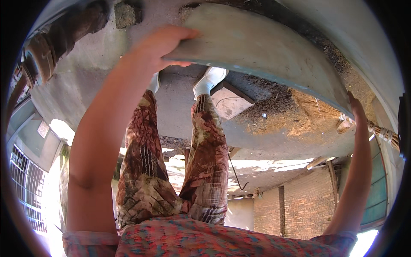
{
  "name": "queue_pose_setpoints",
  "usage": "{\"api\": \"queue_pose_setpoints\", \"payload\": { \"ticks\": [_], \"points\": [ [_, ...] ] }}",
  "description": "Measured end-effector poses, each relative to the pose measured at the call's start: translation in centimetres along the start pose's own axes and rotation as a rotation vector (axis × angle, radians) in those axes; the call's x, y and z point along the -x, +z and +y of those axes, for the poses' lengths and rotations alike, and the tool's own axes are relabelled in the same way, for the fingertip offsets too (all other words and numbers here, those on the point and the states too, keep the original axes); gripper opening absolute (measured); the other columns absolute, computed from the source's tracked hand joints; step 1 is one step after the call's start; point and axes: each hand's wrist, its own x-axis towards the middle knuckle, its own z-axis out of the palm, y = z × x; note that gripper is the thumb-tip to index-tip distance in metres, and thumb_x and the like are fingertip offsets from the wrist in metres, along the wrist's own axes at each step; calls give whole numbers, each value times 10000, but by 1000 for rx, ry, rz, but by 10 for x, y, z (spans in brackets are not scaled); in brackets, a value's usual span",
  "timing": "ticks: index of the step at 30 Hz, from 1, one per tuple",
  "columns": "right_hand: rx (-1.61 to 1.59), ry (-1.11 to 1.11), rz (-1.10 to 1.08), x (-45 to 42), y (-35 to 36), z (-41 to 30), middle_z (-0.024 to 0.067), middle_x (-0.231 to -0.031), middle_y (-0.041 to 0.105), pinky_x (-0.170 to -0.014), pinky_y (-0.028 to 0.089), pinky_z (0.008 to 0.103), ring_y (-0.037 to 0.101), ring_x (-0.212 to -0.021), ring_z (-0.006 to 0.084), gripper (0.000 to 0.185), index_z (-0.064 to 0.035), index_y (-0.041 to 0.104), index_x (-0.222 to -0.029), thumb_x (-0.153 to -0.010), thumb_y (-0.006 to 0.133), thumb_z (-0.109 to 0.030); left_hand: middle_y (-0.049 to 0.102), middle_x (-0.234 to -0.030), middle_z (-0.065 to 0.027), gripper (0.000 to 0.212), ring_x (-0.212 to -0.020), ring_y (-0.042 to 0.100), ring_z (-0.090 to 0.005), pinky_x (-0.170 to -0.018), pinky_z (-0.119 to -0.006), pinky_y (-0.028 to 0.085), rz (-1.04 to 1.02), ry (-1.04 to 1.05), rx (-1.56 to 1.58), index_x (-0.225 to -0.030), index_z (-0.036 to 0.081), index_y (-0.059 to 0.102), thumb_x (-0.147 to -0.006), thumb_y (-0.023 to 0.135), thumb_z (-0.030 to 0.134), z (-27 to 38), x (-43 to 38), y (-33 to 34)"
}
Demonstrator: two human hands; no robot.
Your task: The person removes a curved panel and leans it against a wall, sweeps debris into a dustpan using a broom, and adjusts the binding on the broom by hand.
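Observation:
A large flat grey-green board (257, 45) with a bluish edge spans the upper middle. My left hand (173, 45) grips its left end, thumb on the upper face and fingers at the lower edge. At the far end my right hand (354, 104) is against the board's right edge, its fingers partly hidden. Below the board lie a straw broom (316, 104) with a bound handle and a dustpan-like tray (231, 101) beside my right shoe (212, 77).
Dark debris and tan sawdust-like bits (279, 120) are scattered over the concrete floor. A rough block (125, 14) stands at the top left, near a dark pipe-like object (70, 32). A pale curved surface (362, 35) runs along the right. A brick wall (308, 204) is lower right.

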Motion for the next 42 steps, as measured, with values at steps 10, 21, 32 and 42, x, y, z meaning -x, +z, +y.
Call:
{"api": "queue_pose_setpoints", "payload": {
  "ticks": [10, 21, 32, 42],
  "points": [
    [-130, -249, 123, 201, 46, -89, 313, -849, 625, -815, 441, 491, 580, -930, 476, 735, 32, 653, -940, -918, 305, -615, 633, -1009, -95, 449, -896, 605, -138, -785, -259, 480, 109, 67, 180, -1178, -69, 530, -869, 634, 240, -93, 115, -103],
    [-51, -197, 26, 284, 43, -138, 335, -872, 609, -829, 448, 486, 591, -912, 471, 730, 81, 659, -851, -900, 370, -588, 628, -1013, -90, 440, -883, 588, -141, -787, -265, 461, 222, -35, 212, -1181, -64, 527, -877, 610, 243, -150, 200, -158],
    [-72, -228, 146, 308, 11, -175, 319, -906, 617, -844, 445, 481, 591, -937, 453, 711, 65, 669, -869, -896, 373, -581, 624, -1015, -88, 428, -880, 578, -134, -773, -261, 461, 217, 33, 351, -1184, -60, 520, -879, 604, 229, -157, 218, -186],
    [-38, -189, 52, 282, 12, -189, 331, -935, 618, -856, 438, 446, 584, -994, 452, 767, 88, 643, -978, -890, 370, -624, 621, -1020, -84, 422, -889, 574, -131, -777, -263, 457, 231, 8, 321, -1182, -69, 522, -873, 602, 207, -145, 194, -193]
  ]
}}
